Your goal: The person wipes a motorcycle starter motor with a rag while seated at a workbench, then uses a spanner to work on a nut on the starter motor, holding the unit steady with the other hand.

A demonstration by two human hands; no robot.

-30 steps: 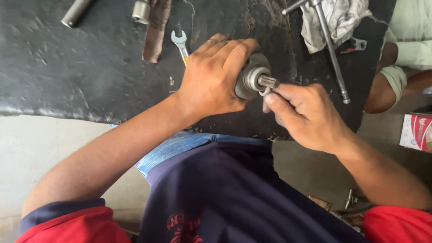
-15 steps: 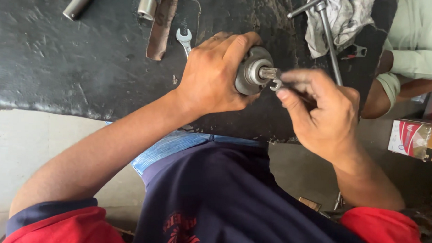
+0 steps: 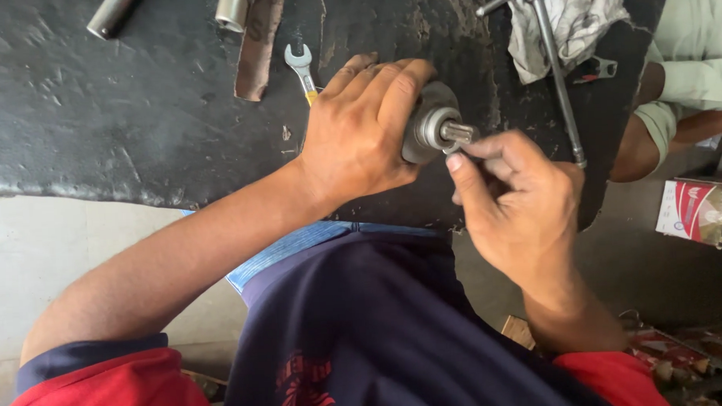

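My left hand is wrapped around a grey round metal part with a short splined shaft sticking out to the right. It holds the part just above the black, greasy bench top. My right hand pinches at the tip of that shaft with thumb and forefinger. Whether a small piece sits between those fingers is hidden.
On the bench lie a small open-ended spanner, a brown strip, two metal sockets and a long T-handle wrench on a dirty rag. Another person in a pale green shirt sits at right. A red-and-white carton stands on the floor.
My right hand has shifted lower and turned, its fingers still at the shaft tip. My left hand keeps its hold on the metal part, now tilted a little more to the right.
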